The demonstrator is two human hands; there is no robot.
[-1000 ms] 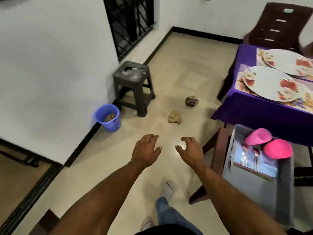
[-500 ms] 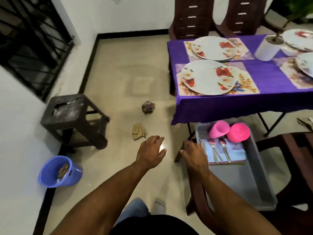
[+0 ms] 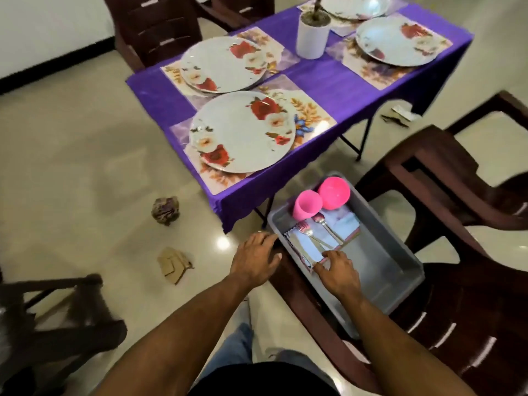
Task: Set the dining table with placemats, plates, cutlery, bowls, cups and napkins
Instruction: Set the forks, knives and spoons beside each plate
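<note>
A grey tub (image 3: 400, 264) sits on a brown chair beside the table. Inside lie a pink cup (image 3: 307, 205), a pink bowl (image 3: 334, 192), a fork (image 3: 307, 231) and a spoon (image 3: 325, 222) on a folded placemat (image 3: 305, 247) with a napkin (image 3: 347, 221). My right hand (image 3: 338, 271) is inside the tub, its fingertips touching the placemat's near edge. My left hand (image 3: 255, 258) hovers open just outside the tub's left corner. The purple table (image 3: 337, 84) carries floral placemats, each topped by a flowered plate (image 3: 243, 131).
A white plant pot (image 3: 311, 37) stands mid-table. Brown chairs (image 3: 445, 178) flank the table at right and behind. On the floor at left lie a crumpled wad (image 3: 165, 210) and cardboard scraps (image 3: 173, 264). A dark stool (image 3: 57, 318) stands at lower left.
The view has swung right from the wall and stool to the table and tub. My right hand has gone into the tub onto the placemat; my left hand has come up to the tub's corner.
</note>
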